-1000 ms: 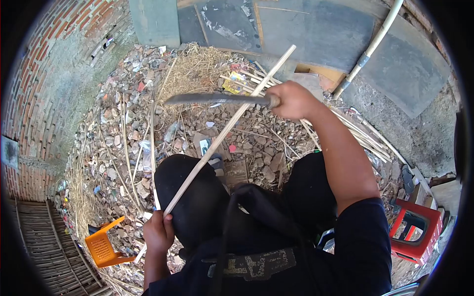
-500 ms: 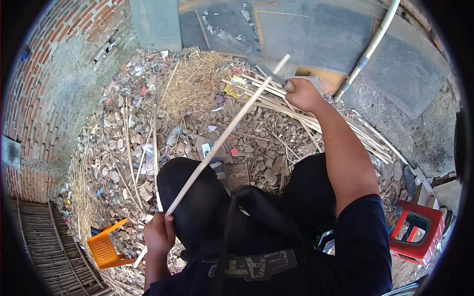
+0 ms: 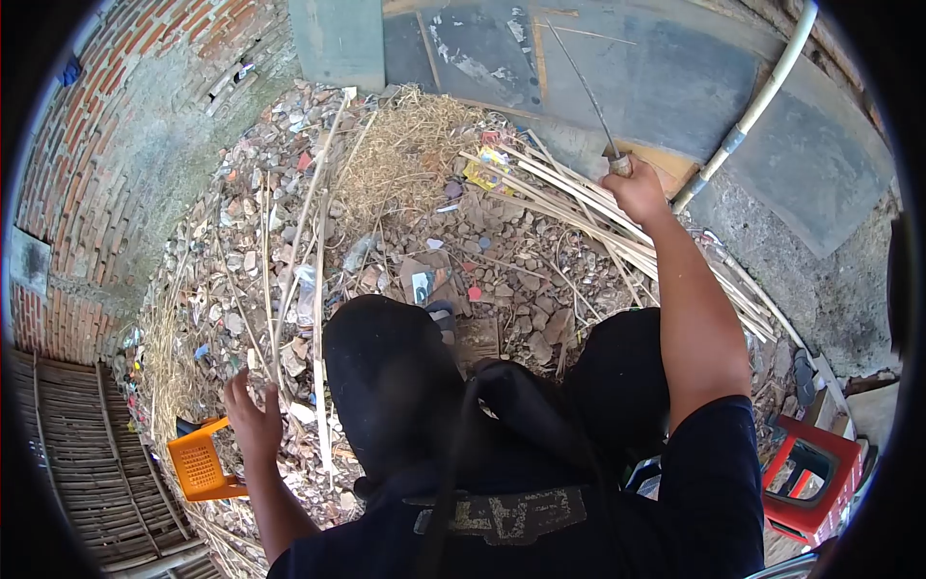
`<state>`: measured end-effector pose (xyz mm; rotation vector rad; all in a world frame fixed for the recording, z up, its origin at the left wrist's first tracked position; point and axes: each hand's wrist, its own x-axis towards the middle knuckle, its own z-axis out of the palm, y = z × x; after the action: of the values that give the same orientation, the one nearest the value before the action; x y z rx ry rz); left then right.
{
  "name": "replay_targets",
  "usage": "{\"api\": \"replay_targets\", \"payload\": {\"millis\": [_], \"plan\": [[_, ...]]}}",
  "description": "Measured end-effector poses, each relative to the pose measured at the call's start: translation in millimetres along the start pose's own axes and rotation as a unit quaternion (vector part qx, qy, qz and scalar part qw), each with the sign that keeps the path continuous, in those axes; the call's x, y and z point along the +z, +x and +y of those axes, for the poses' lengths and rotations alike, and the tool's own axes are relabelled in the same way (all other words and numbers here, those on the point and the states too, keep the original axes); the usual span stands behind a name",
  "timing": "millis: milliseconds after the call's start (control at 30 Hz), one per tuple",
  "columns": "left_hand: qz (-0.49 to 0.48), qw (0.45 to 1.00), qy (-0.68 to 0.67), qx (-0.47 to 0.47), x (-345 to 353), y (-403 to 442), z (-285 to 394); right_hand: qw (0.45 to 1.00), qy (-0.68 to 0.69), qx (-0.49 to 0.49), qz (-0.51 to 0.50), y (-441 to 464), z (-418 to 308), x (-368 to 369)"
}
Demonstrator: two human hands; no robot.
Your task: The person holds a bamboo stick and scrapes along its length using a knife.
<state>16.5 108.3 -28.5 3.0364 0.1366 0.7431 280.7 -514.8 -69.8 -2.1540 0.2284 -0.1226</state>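
My left hand [image 3: 255,419] is open at the lower left, fingers apart, with nothing in it. Just above and right of it, pale wooden strips [image 3: 292,265] lie on the rubble. My right hand [image 3: 638,193] is closed round the handle of a long knife [image 3: 588,92], whose thin blade points up and to the left. Below and beside my right hand, a bundle of pale sticks [image 3: 617,232] rests on the ground.
An orange plastic chair [image 3: 202,465] stands at the lower left and a red stool [image 3: 816,480] at the lower right. Dry straw [image 3: 400,159] lies on the rubble. Brick and grey walls surround the ground; a pale pipe [image 3: 752,116] leans at the right.
The stick that my left hand held has left it, and a pale stick now lies among those at the left. My left hand has moved left and opened. The knife has swung upright, held further back.
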Motion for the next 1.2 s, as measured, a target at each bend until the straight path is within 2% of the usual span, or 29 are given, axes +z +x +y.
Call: {"api": "replay_targets", "payload": {"millis": [67, 133, 167, 267, 300, 333, 400, 433, 467, 567, 600, 700, 733, 767, 800, 833, 867, 933, 1033, 1100, 1200], "plan": [[-0.03, 0.995, -0.088, -0.038, -14.2, 22.9, 19.8, 1.0, -0.014, 0.004, -0.005, -2.2, -2.0, 0.5], [-0.096, 0.932, -0.339, -0.086, -33.9, 46.0, 58.3, 0.999, -0.038, 0.004, -0.01, -1.6, -0.2, 0.0], [-0.116, 0.865, -0.485, -0.06, -35.8, 51.8, 78.0, 0.999, -0.053, 0.001, -0.012, 0.9, 4.2, 1.4], [-0.245, 0.724, -0.638, 0.087, -70.7, 80.5, 156.7, 0.992, -0.122, -0.004, -0.012, 2.0, 0.6, -3.0], [-0.285, 0.656, -0.679, 0.167, -72.8, 89.9, 176.0, 0.988, -0.152, -0.002, -0.009, 2.2, -1.7, -6.1], [-0.324, 0.552, -0.722, 0.263, -72.7, 105.4, 202.3, 0.983, -0.184, 0.0, -0.006, 4.7, -1.6, -10.2], [-0.405, 0.41, -0.737, 0.353, -79.0, 120.0, 248.2, 0.975, -0.209, 0.034, -0.068, 18.1, 7.0, -26.2], [-0.45, 0.311, -0.749, 0.374, -72.4, 117.3, 265.9, 0.968, -0.224, 0.063, -0.098, 16.6, 1.4, -38.8], [-0.46, 0.269, -0.769, 0.354, -71.8, 108.3, 279.6, 0.958, -0.238, 0.092, -0.127, 16.0, 2.5, -49.5], [-0.461, 0.147, -0.811, 0.329, -73.8, 87.8, 312.1, 0.936, -0.337, 0.008, -0.106, 10.7, 63.0, -83.7], [-0.437, 0.12, -0.821, 0.346, -71.9, 91.0, 321.1, 0.925, -0.359, 0.041, -0.122, 5.1, 82.5, -93.8], [-0.433, 0.062, -0.812, 0.387, -64.0, 89.7, 334.2, 0.917, -0.341, 0.154, -0.143, -30.4, 128.6, -114.1], [-0.443, 0.048, -0.805, 0.391, -62.1, 88.1, 335.4, 0.877, -0.362, 0.241, -0.206, -33.5, 138.6, -123.7], [-0.454, 0.034, -0.799, 0.394, -60.2, 86.5, 336.5, 0.874, -0.358, 0.277, -0.178, -48.8, 152.8, -127.2], [-0.466, 0.02, -0.796, 0.386, -59.5, 81.7, 336.1, 0.866, -0.382, 0.233, -0.224, -57.8, 193.4, -136.7], [-0.479, 0.018, -0.783, 0.396, -56.7, 80.0, 336.7, 0.867, -0.314, 0.341, -0.185, -70.6, 192.8, -135.1], [-0.491, 0.016, -0.77, 0.407, -53.9, 78.2, 337.3, 0.85, -0.361, 0.33, -0.197, -81.3, 215.2, -137.0], [-0.514, 0.036, -0.719, 0.466, -44.8, 81.9, 341.5, 0.856, -0.463, 0.152, -0.174, -97.2, 295.4, -150.2], [-0.572, -0.005, -0.699, 0.429, -47.1, 86.5, 343.1, 0.845, -0.453, 0.233, -0.164, -119.5, 289.1, -143.3], [-0.582, 0.009, -0.689, 0.432, -46.8, 98.8, 346.6, 0.839, -0.453, 0.27, -0.133, -123.8, 276.5, -132.3], [-0.559, 0.052, -0.7, 0.441, -50.6, 99.1, 350.6, 0.835, -0.487, 0.233, -0.108, -123.0, 267.5, -118.1]]}}
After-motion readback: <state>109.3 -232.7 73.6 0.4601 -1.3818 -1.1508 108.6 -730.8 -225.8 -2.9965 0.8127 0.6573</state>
